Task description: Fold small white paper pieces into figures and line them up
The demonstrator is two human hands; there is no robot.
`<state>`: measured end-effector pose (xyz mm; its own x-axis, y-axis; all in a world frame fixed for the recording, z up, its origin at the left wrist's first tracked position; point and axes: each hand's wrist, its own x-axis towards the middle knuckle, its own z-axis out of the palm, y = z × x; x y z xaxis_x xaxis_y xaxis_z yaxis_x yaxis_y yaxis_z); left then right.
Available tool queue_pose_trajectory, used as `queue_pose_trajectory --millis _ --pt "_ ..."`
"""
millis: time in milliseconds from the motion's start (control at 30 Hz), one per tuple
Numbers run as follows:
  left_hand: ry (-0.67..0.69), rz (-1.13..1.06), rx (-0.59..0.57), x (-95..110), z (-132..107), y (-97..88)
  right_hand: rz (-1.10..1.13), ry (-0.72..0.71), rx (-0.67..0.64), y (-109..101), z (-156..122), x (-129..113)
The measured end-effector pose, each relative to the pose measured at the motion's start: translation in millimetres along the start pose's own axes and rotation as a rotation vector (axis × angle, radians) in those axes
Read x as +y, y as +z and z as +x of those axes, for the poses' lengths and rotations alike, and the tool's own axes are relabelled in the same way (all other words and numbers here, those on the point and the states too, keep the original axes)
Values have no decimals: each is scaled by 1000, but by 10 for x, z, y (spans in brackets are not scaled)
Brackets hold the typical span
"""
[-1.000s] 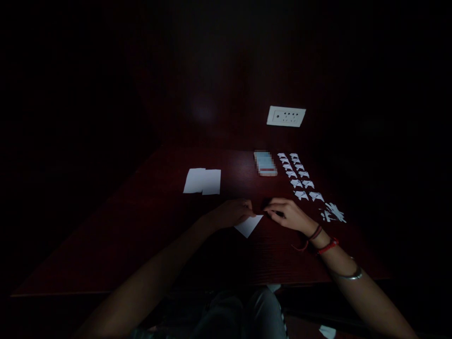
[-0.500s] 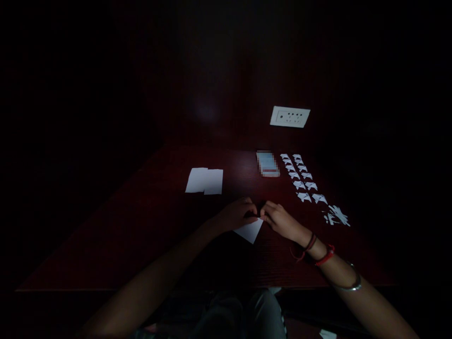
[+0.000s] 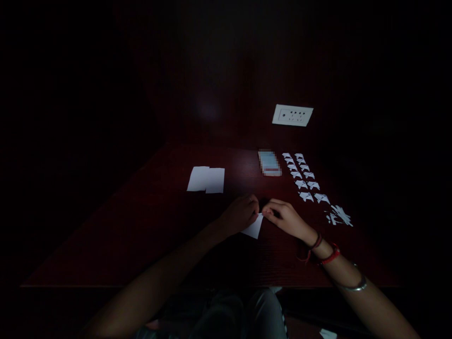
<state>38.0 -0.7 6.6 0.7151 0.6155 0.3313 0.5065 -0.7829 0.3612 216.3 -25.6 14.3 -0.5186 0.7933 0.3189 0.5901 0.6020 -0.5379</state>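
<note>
1. Both our hands sit close together: the left hand (image 3: 240, 214) pinches a white sheet (image 3: 253, 229) between them; the right hand (image 3: 286, 218) meets its corner, grip unclear.
2. Beyond the left, flat sheets (image 3: 215, 180) seemingly await folding.
3. Beyond the right, folded papers (image 3: 313, 185) look finished; ours doesn't yet.

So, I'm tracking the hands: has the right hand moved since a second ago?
Yes: judged against the wall socket, the right hand has shifted slightly left, toward the left hand.
</note>
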Motion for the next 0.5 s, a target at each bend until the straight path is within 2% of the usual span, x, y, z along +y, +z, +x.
queue_pose_trajectory --millis 300,500 --pt "9 -118 158 20 28 51 -88 -13 38 -8 -13 -46" --pt "14 -97 164 82 43 29 -158 -36 48 17 -9 -53"
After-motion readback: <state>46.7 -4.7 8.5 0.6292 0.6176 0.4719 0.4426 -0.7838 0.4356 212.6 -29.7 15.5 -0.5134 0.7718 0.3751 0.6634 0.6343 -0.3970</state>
